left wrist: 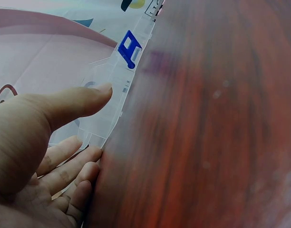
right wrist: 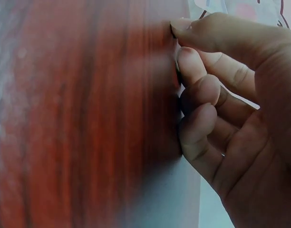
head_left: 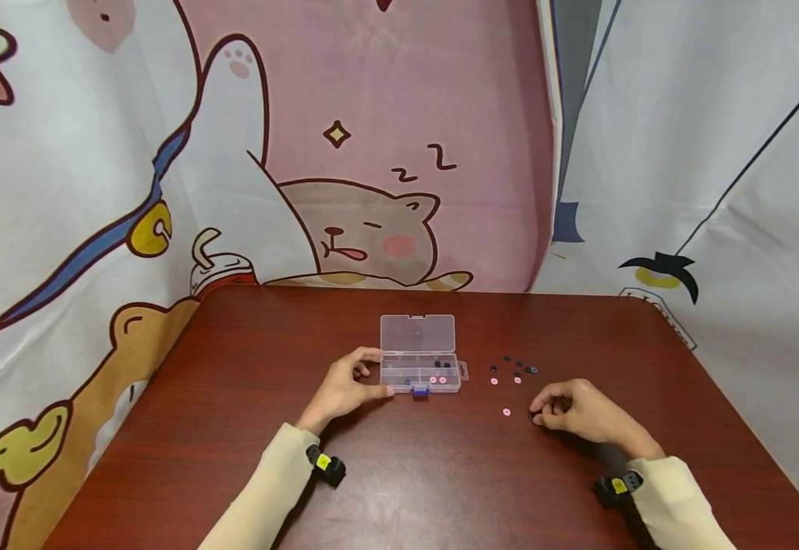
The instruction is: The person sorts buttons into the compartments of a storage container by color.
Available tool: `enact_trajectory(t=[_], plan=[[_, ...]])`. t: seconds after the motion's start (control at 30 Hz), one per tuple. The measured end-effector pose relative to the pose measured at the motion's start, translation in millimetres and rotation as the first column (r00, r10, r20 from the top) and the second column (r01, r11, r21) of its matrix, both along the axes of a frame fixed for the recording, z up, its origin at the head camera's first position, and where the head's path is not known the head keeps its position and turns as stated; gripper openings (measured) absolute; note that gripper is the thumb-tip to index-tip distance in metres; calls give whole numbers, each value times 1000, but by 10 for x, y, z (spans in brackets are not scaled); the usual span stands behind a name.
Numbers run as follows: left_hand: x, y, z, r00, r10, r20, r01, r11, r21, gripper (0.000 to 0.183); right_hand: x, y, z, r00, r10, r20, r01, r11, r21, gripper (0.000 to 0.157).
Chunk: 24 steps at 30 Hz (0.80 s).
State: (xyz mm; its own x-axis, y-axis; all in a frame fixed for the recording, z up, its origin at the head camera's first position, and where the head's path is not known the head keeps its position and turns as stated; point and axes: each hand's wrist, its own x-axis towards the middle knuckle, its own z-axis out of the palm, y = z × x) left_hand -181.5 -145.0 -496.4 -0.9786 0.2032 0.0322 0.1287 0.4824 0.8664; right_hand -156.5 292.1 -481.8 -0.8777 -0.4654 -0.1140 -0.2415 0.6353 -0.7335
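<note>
A clear plastic compartment box [head_left: 418,373] stands with its lid [head_left: 417,334] raised, a few dark and pink buttons in its compartments. My left hand [head_left: 346,386] holds its left end, thumb at the front corner and forefinger at the back. In the left wrist view the thumb [left wrist: 83,102] lies along the box's front, below the blue latch [left wrist: 130,50]. Right of the box, my right hand [head_left: 581,412] pinches a small dark button [head_left: 532,417] between thumb and forefinger, low over the table. The right wrist view shows its dark edge [right wrist: 173,31] at the thumb tip.
Several dark buttons [head_left: 506,358] and a few pink buttons [head_left: 506,412] lie loose on the brown table [head_left: 399,473] between the box and my right hand. A printed cloth [head_left: 399,92] hangs behind the table's back edge.
</note>
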Motion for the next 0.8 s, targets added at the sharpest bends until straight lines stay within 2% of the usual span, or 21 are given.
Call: enact_trajectory(t=[0.43, 0.8], plan=[[-2, -4, 1, 1000, -2, 1, 2, 1000, 6, 65, -10, -12, 10, 1000, 7, -10, -8, 999, -34, 12], [2, 0, 4, 1000, -6, -3, 6, 1000, 8, 65, -17, -28, 11, 997, -8, -80, 10, 1000, 25, 9]])
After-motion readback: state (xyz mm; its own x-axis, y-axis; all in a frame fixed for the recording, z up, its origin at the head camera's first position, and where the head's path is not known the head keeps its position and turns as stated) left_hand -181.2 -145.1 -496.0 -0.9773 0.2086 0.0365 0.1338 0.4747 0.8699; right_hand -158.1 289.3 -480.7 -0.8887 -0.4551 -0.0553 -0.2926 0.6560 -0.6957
